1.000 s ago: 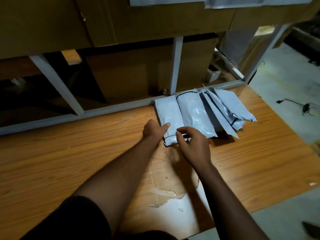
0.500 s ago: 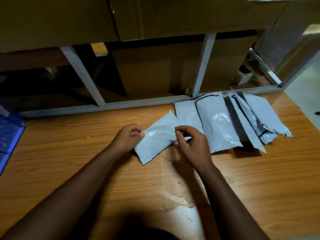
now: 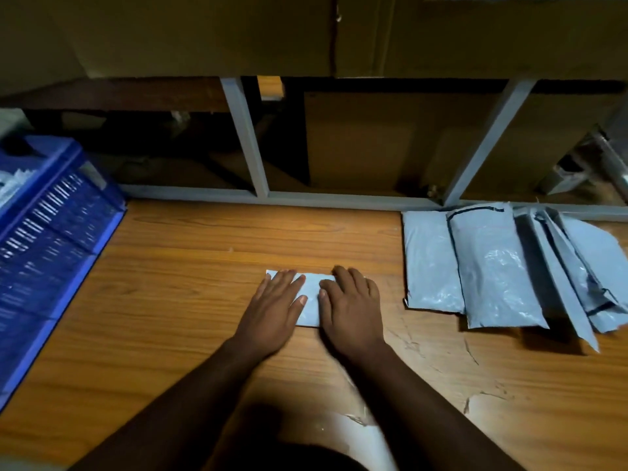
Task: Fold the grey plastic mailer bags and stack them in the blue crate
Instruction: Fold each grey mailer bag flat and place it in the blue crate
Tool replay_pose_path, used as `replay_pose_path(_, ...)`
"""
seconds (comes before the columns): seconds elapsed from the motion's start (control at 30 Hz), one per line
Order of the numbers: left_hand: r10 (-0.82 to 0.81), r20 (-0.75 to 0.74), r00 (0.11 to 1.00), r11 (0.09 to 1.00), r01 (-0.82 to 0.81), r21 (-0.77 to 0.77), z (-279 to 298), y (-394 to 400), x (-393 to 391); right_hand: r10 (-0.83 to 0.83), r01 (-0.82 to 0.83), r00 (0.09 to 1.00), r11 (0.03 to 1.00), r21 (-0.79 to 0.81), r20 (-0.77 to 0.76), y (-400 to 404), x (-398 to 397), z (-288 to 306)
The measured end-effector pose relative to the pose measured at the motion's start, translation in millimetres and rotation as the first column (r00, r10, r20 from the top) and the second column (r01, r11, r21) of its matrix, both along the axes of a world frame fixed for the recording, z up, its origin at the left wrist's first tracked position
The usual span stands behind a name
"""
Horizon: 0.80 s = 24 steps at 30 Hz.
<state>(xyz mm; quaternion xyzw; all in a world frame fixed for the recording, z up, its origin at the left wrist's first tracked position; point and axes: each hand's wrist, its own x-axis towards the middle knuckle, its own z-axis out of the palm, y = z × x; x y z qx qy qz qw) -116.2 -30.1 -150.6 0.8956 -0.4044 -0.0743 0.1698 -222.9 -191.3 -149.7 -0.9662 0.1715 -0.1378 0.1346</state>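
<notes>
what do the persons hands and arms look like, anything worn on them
Both the left hand and the right hand are bare: no gloves, rings, watch or bands show. Both forearms are uncovered up to the bottom edge of the picture, with no sleeve in sight. Nails look short and unpainted. Dark clothing shows at the bottom, between the arms.

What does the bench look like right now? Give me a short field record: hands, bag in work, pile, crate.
left hand: flat, pressing the mailer
right hand: flat, pressing the same mailer
mailer in work: lies flat on the wooden table, mostly covered by both hands
waiting pile: grey mailers, overlapping, to the right
blue crate: left edge of table; contents unclear
</notes>
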Motion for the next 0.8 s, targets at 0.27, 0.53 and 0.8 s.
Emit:
replay_pose_path(0.27, -0.002, 0.153, 0.988, 1.000, 0.005, -0.015, -13, -16, 4, 0.076, -0.068, 0.990, 0.995, 0.072, -0.115, 7, 20, -11)
replay_pose_path(0.53, 0.042, 0.240, 0.970, 0.997, -0.027, -0.067, -18, -27, 5, 0.057, -0.056, 0.981, 0.998, 0.013, -0.188, 4, 32, -19)
replay_pose_path(0.8, 0.038, 0.240, 0.970, 0.999, -0.030, -0.036, -25, -28, 6, 0.072, -0.066, 0.968, 0.997, 0.033, -0.239, 4, 35, -21)
